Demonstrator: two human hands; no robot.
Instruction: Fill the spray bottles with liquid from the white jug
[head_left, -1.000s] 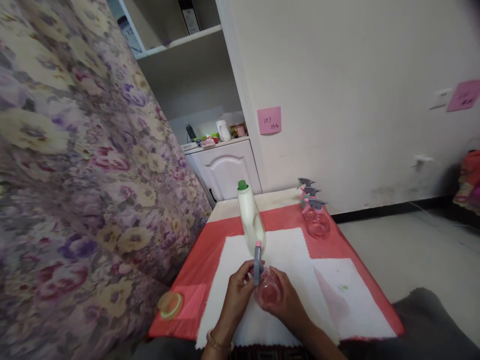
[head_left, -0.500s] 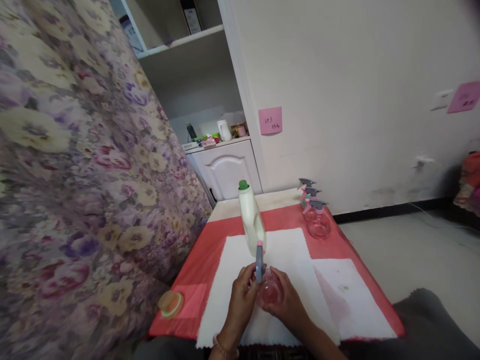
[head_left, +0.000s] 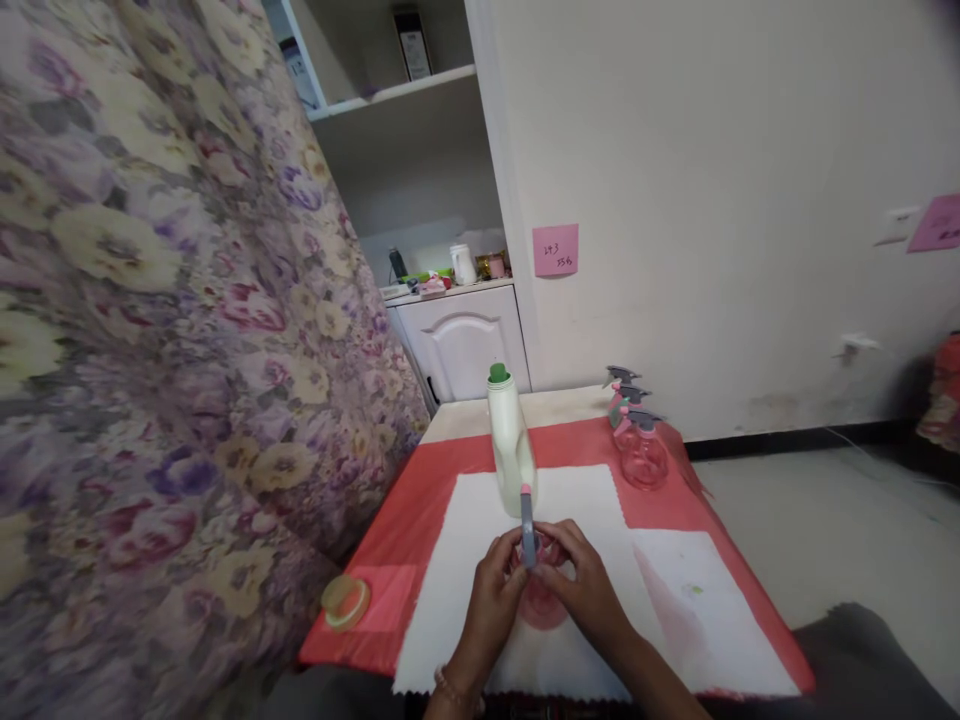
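Observation:
A clear pink spray bottle (head_left: pixel 543 608) with a grey and pink trigger head stands upright on a white cloth (head_left: pixel 442 600) in front of me. Closed around the left side of its neck is my left hand (head_left: pixel 491 585). My right hand (head_left: pixel 583 580) grips the right side of the neck, thumb and fingers close to the trigger head. Just behind the bottle is a pale green jug-like bottle (head_left: pixel 510 440) with a handle and a green top. The neck itself is partly hidden by my fingers.
Several similar spray bottles (head_left: pixel 643 462) line the right back of the red-covered table (head_left: pixel 382 540). A round yellowish lid-like container (head_left: pixel 346 603) lies at the left edge. A stained white sheet (head_left: pixel 705 600) is at the right. A floral curtain (head_left: pixel 187 400) hangs at the left.
My right hand has moved up from the spray bottle's body to its neck, beside the trigger head. The bottle now looks more upright. The view has shifted slightly.

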